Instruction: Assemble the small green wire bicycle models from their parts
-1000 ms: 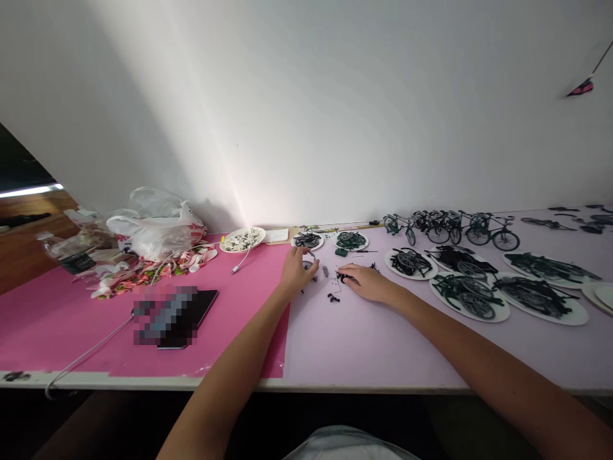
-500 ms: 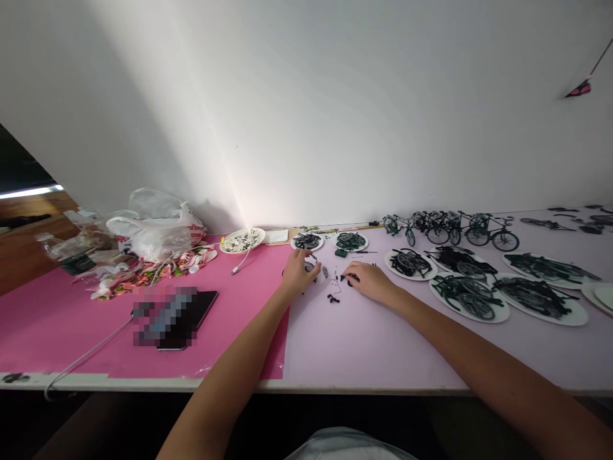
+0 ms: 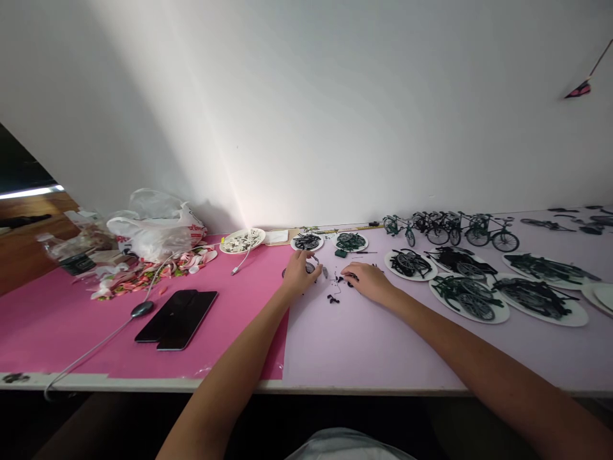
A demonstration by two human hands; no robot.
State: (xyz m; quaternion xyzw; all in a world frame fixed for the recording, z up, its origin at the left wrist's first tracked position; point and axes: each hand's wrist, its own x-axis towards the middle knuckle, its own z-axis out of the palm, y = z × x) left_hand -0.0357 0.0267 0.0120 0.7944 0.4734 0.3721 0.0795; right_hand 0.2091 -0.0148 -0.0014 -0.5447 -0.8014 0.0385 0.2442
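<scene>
My left hand [image 3: 299, 275] is curled over a grey and black model bicycle part, with a spoked wheel [image 3: 311, 261] showing between thumb and fingers. Another dark curved edge peeks out left of the hand; the rest is hidden under it. My right hand [image 3: 364, 281] rests on the pale table with its fingers pinched at a small black part [image 3: 353, 276]. Between the hands lie a small grey piece [image 3: 324, 272], several tiny dark bits and a black part [image 3: 333, 299] nearer to me.
Plates of black [image 3: 308, 241] and green bicycle parts [image 3: 351, 241] stand behind my hands. More loaded plates [image 3: 469, 298] and a row of standing model bicycles [image 3: 492, 235] fill the right. Left are two phones [image 3: 186, 319], a mouse [image 3: 142, 309], plastic bags [image 3: 158, 230] and a plate of white pieces [image 3: 243, 241].
My right hand has shifted slightly, and a small dark bit near its fingertips now lies a little lower left. My left hand is turned slightly, its thumb a bit farther right.
</scene>
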